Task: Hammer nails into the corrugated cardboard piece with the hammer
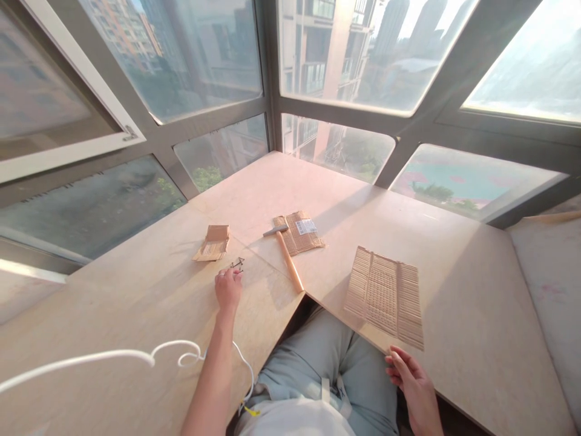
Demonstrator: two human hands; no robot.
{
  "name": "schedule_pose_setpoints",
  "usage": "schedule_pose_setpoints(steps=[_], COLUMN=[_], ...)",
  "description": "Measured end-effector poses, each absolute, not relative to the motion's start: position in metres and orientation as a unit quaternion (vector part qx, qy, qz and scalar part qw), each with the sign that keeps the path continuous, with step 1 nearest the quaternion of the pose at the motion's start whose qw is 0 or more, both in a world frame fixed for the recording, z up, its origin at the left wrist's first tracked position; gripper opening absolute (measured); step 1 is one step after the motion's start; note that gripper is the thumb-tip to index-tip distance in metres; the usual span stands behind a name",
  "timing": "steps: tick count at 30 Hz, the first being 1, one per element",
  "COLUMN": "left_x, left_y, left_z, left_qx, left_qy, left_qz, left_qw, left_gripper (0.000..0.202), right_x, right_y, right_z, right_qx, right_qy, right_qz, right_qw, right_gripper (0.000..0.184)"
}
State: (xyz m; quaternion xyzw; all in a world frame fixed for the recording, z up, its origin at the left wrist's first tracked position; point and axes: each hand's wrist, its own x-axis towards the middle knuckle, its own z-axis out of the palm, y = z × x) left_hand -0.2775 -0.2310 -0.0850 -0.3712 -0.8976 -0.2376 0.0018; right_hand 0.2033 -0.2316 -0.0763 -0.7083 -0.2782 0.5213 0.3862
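Note:
My left hand (pixel 228 289) reaches down to the table, its fingertips pinched at a small group of dark nails (pixel 236 262). A thin dark nail end shows right at the fingertips. Beyond the nails stands a small folded piece of cardboard (pixel 213 245). To the right lies a hammer (pixel 290 263) with a wooden handle, its metal head resting on a corrugated cardboard piece (pixel 297 239) with a white label (pixel 305 226). My right hand (pixel 412 381) hovers at the table's front edge, thumb against curled fingers; whatever they hold is too small to make out.
A larger corrugated cardboard sheet (pixel 385 293) lies on the right of the pale table (pixel 458 278), close to its front edge. A white cable (pixel 113 356) curls across the left side, beside my left forearm. Framed windows (pixel 345 60) enclose the far sides. My legs (pixel 313 351) are below the inner corner.

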Motion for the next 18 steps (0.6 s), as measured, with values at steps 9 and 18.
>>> schedule_pose_setpoints(steps=[9,18], left_x=[-0.277,-0.221], left_y=[-0.234,-0.214], left_z=[-0.082,-0.024], left_qx=[-0.318,-0.122], left_qy=[-0.870,-0.657], left_qz=[-0.377,-0.693], left_qw=[-0.019,-0.271], left_gripper=[0.016,0.039], right_x=[0.199,0.153], right_y=[-0.233,-0.243], right_z=[-0.071,-0.043], right_qx=[-0.699,-0.511], right_qy=[-0.311,-0.565], right_qz=[0.530,0.638], right_qw=[0.366,0.110], right_gripper=[0.059,0.038])
